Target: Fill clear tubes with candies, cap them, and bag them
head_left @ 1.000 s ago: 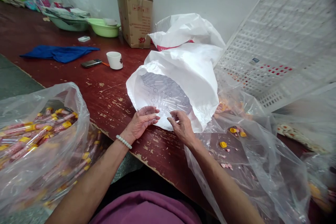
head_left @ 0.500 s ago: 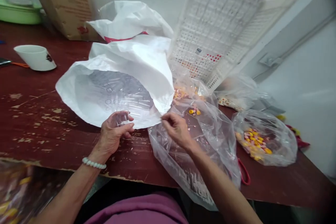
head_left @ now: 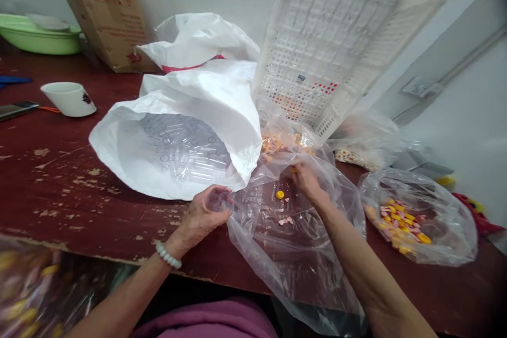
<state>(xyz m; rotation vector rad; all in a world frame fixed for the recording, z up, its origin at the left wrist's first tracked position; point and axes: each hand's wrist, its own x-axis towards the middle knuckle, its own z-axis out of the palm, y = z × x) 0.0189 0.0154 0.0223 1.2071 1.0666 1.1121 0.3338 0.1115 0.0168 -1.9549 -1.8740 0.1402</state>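
Note:
My left hand [head_left: 206, 209] is curled around a clear plastic tube [head_left: 220, 201] at the front edge of the white sack. Inside that sack [head_left: 130, 182] lie several clear tubes [head_left: 186, 150]. To the right, my right hand [head_left: 306, 178] reaches over the clear plastic bag [head_left: 253, 243], its fingertips pinched on a small yellow cap [head_left: 293, 169] that they partly hide. Another yellow cap [head_left: 280, 195] and a few small pink pieces [head_left: 285, 221] lie on the clear bag near that hand.
A white plastic crate [head_left: 328, 47] leans behind the clear bag. At right sits a bag of yellow and pink pieces [head_left: 400, 222]. A cup [head_left: 69, 99], a phone [head_left: 18, 110], a carton [head_left: 114, 21] and a green basin [head_left: 39, 37] stand at left.
My right hand has moved right, from the sack's rim to the yellow pieces on the clear bag. My left hand, holding the tube, has shifted right. The view has shifted a little.

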